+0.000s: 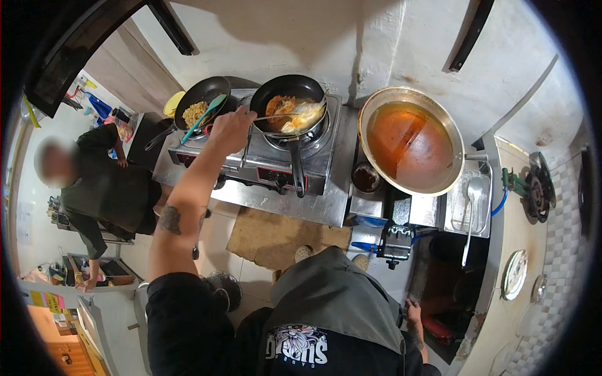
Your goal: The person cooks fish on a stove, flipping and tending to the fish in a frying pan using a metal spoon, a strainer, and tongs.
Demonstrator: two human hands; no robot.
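Observation:
My left hand [233,127] reaches over the gas stove [225,162], closed on a thin metal utensil [276,116] that looks like tongs. Its far end is in a black frying pan [270,91] on the right burner. Inside the pan lie browned orange food [281,105] and pale yellow-white food [301,121], which looks like egg. A second black frying pan [214,84] holds noodles [195,114] and a teal spatula [202,120]. My right hand [414,312] hangs low by my side, partly hidden; whether it holds anything is unclear.
A wide metal pan [458,155] of orange-brown liquid stands right of the stove. Beside it are a dark bowl [366,177] and a metal tray [484,221] with a ladle [469,221]. The pan handle [296,169] juts towards me. Another person [110,197] stands at left.

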